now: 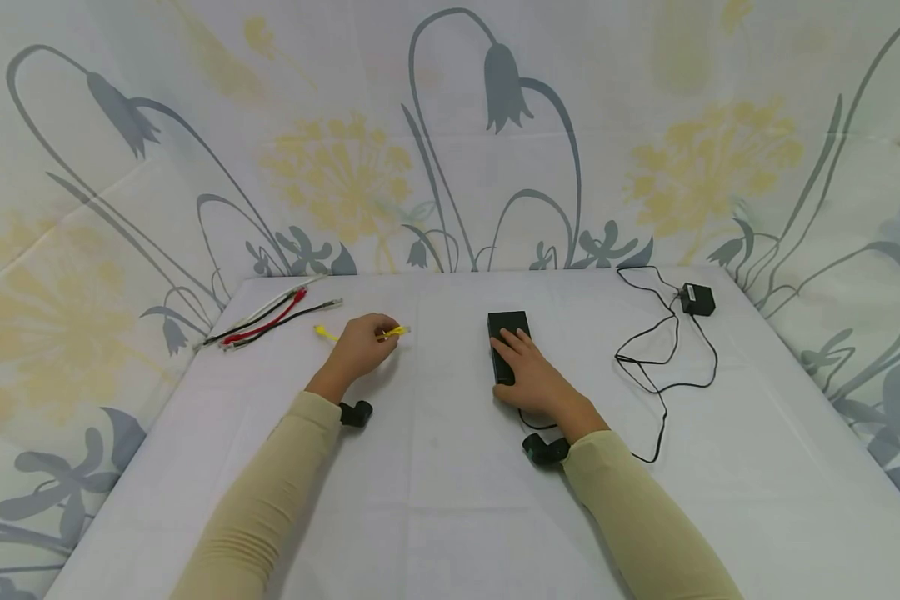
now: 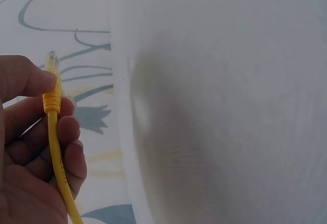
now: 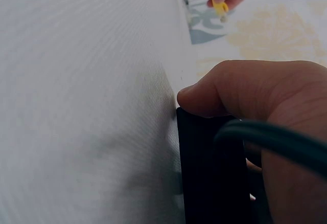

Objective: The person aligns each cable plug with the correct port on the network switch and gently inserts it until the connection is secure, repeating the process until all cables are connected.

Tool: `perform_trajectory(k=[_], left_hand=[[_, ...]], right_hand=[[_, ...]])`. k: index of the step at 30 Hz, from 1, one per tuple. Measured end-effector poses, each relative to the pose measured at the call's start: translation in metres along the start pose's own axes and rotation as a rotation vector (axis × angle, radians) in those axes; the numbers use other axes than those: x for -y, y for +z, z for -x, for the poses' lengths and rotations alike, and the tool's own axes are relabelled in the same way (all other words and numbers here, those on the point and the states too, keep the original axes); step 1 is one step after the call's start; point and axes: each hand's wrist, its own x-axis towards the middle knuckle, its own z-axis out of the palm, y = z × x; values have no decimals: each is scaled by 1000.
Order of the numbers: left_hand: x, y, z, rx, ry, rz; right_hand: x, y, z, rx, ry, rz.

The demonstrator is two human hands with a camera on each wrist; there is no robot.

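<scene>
My left hand pinches a short yellow network cable just behind its clear plug, between thumb and fingers. The plug points right in the head view, and the cable's other end shows left of the hand. My right hand holds a flat black rectangular box on the white table. Its fingers lie spread across the top, and the thumb bends against the near left edge in the right wrist view. The box's right side is partly hidden by the hand.
Black, red and white network cables lie in a bunch at the back left. A black power adapter stands at the back right, its thin cord looped on the table. Flower-patterned cloth surrounds the table.
</scene>
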Motion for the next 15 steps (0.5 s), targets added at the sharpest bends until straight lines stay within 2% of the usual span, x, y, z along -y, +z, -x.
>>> perform_trajectory(k=[7,15], left_hand=[[-4,7,1,50,12,-26],[-8,16,1,81,47,-10]], right_hand=[[1,-1,1,4,2,-4],[1,-1,1,4,4,-2]])
